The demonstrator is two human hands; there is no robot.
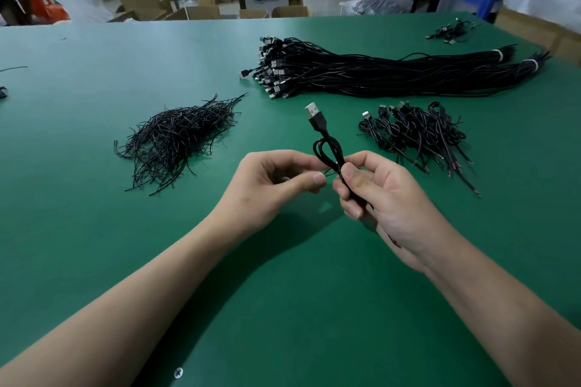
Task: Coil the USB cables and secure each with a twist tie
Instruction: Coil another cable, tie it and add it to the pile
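Fingers (349, 181) of my right hand (380, 198) are curled round the coil (328, 148), held above the tabletop (94, 229). My left hand (273, 185) pinches the tie (330, 172). If that pinch slips, I reckon the coil springs open.

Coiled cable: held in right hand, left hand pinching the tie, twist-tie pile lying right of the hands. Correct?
No. The head view shows the twist-tie pile lying left of the hands. The right hand does hold the coiled cable, and the left hand pinches the tie.

Forearms enter from seven and five o'clock. The left hand (276, 179) pinches a twist tie (330, 171) at its three o'clock. The right hand (377, 195) grips a cable (328, 151).
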